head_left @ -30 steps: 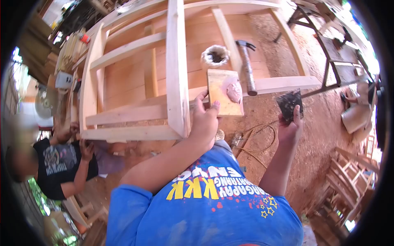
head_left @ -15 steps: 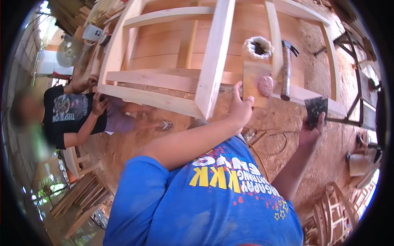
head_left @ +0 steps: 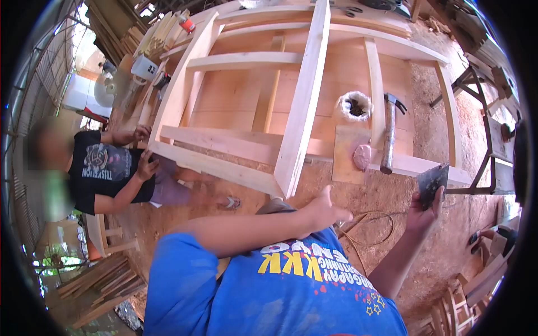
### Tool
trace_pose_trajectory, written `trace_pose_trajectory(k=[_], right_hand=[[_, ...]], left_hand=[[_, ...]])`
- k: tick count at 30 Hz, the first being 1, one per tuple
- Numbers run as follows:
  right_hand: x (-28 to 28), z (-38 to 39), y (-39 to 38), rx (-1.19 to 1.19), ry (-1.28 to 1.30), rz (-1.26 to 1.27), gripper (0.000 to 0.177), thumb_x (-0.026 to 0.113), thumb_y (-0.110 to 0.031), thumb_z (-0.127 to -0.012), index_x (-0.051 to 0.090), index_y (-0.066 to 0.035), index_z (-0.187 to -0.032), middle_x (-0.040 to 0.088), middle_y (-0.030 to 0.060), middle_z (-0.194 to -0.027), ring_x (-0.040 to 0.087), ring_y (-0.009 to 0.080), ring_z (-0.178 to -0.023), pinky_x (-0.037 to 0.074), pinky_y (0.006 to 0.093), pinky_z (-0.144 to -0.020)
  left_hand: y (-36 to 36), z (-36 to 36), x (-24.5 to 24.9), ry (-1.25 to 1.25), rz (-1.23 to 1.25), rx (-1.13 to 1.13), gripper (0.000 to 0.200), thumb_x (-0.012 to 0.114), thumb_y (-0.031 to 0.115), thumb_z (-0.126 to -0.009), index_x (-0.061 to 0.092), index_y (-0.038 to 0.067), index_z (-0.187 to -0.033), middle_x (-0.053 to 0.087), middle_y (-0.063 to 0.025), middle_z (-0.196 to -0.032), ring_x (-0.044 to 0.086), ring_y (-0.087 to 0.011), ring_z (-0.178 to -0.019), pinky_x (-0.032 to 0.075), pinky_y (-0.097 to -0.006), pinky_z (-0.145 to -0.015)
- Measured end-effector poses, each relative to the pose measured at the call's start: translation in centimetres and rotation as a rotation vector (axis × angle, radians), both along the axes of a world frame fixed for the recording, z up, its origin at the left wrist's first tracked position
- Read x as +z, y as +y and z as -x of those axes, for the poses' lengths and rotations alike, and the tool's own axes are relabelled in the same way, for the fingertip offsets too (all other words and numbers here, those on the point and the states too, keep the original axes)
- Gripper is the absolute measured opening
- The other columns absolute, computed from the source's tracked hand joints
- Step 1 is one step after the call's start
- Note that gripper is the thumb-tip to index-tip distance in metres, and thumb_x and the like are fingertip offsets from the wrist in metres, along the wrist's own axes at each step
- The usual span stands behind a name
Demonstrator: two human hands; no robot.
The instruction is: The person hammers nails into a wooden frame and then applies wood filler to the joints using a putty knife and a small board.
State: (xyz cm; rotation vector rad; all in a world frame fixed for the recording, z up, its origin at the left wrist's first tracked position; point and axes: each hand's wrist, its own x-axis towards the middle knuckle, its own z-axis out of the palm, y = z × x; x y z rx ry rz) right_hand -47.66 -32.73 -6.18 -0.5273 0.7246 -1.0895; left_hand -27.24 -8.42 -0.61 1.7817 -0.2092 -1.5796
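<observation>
My right hand [head_left: 425, 214] grips a dark, flat, square putty spreader [head_left: 432, 182], thumb and fingers on its lower edge. My left hand [head_left: 326, 211] is in front of my shirt with finger and thumb apart, holding nothing. Beyond it, a thin board [head_left: 348, 159] bears a lump of pink putty [head_left: 362, 156]. The board rests on the rail of a pale wooden frame [head_left: 291, 134]. A claw hammer [head_left: 389, 131] lies across the frame beside the putty. Behind the board stands an open container [head_left: 354, 106] with a whitish, wrapped-looking rim and dark contents.
A co-worker in a black shirt [head_left: 106, 168] stands at the left, both hands at the frame's corner. A coiled hose or cord [head_left: 378, 227] lies on the dirt floor. Stacked planks [head_left: 98, 288] are at lower left. A dark metal stand [head_left: 485, 134] is at right.
My left hand has drawn back from the board's edge toward my body. The view has shifted, so the frame sits lower. The right hand still holds the spreader.
</observation>
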Motion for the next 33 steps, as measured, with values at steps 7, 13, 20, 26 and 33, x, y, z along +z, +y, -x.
trace_pose_trajectory(k=[7,13,20,26,33], right_hand=[[-0.9,-1.0,7.3,0.340,-0.300,-0.010,0.059,0.070,-0.035,-0.099,0.051,-0.004,-0.146,0.067,0.0123,-0.120,0.068,0.0229,-0.104,0.061,0.0408,-0.083],[-4.5,-7.6,18.9,0.644,-0.307,-0.205,0.069,0.071,-0.043,-0.096,0.049,-0.003,-0.148,0.060,0.0175,-0.139,0.064,0.0301,-0.120,0.057,0.0471,-0.097],[-5.8,-12.0,27.0,0.442,-0.301,-0.273,0.068,0.071,-0.040,-0.097,0.048,-0.004,-0.149,0.055,0.0175,-0.151,0.062,0.0305,-0.127,0.055,0.0492,-0.103],[-4.7,-10.6,28.9,0.271,-0.256,-0.184,0.066,0.068,-0.037,-0.099,0.047,-0.001,-0.149,0.057,0.0193,-0.147,0.064,0.0309,-0.125,0.054,0.0486,-0.104],[-6.5,-5.2,24.9,0.212,-0.167,-0.110,0.065,0.067,-0.041,-0.098,0.047,-0.005,-0.149,0.059,0.0188,-0.145,0.064,0.0301,-0.123,0.058,0.0483,-0.096]], left_hand=[[2.3,-9.5,11.4,-0.450,0.380,-0.115,0.047,0.078,0.014,-0.091,0.059,-0.006,-0.129,0.073,-0.0130,-0.102,0.069,-0.0113,-0.086,0.056,-0.0286,-0.074],[2.2,-21.8,3.2,-1.262,0.187,-0.187,0.076,0.085,0.054,-0.082,0.065,-0.008,-0.121,0.073,-0.0190,-0.098,0.071,-0.0257,-0.088,0.057,-0.0370,-0.081],[-1.7,-21.6,-0.7,-0.551,0.320,-0.203,0.087,0.089,0.051,-0.076,0.058,-0.011,-0.128,0.069,-0.0203,-0.115,0.070,-0.0292,-0.100,0.057,-0.0408,-0.090],[-3.3,-19.5,-1.2,-0.373,0.268,0.048,0.055,0.080,0.006,-0.077,0.056,-0.011,-0.124,0.066,-0.0191,-0.112,0.068,-0.0274,-0.099,0.059,-0.0424,-0.083],[-3.6,-18.7,1.7,-0.339,0.303,0.215,0.042,0.076,-0.001,-0.070,0.060,-0.008,-0.108,0.067,-0.0172,-0.095,0.067,-0.0279,-0.080,0.059,-0.0433,-0.068]])
